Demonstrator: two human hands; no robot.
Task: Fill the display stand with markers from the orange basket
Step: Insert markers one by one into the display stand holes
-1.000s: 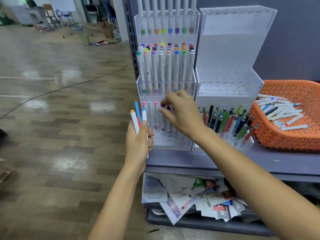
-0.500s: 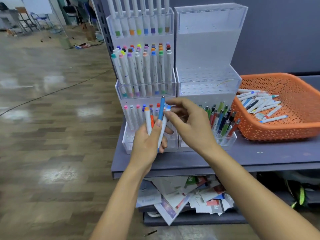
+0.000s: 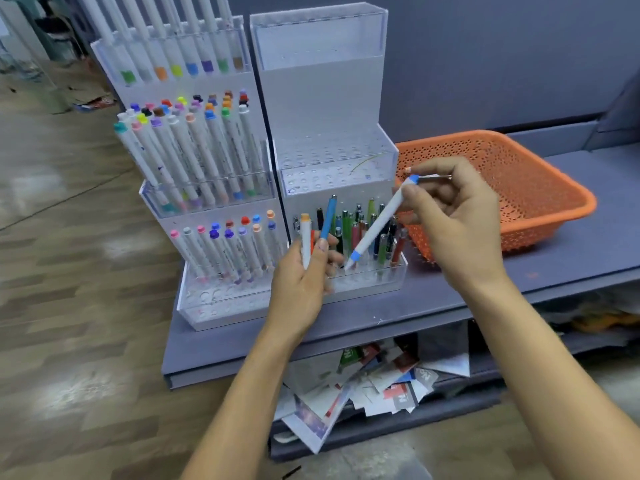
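- White marker (image 3: pixel 377 223), pinched in the right hand (image 3: pixel 453 216): smooth plastic barrel with a slight sheen and blue plastic ends.
- Orange-capped marker (image 3: pixel 305 240), gripped in the left hand (image 3: pixel 301 278): the same smooth white plastic. The blue pen (image 3: pixel 327 220) beside it looks glossy.
- Left display stand (image 3: pixel 221 303), left of the left hand: clear, glossy acrylic with frosted white back panels.
- Right display stand (image 3: pixel 322 95), behind both hands: the same clear acrylic.
- Coloured pens (image 3: pixel 356 233), behind the left hand's fingers: shiny barrels, metal or plastic unclear.
- Orange basket (image 3: pixel 554 188), behind the right hand: perforated plastic with a soft sheen.
- Shelf (image 3: pixel 450 299), beneath both hands: smooth, matt grey-blue.
- Leaflets (image 3: pixel 381 379), below the forearms: glossy printed paper.
- Floor (image 3: pixel 69 306), left of the left arm: polished wood-look planks that reflect light.
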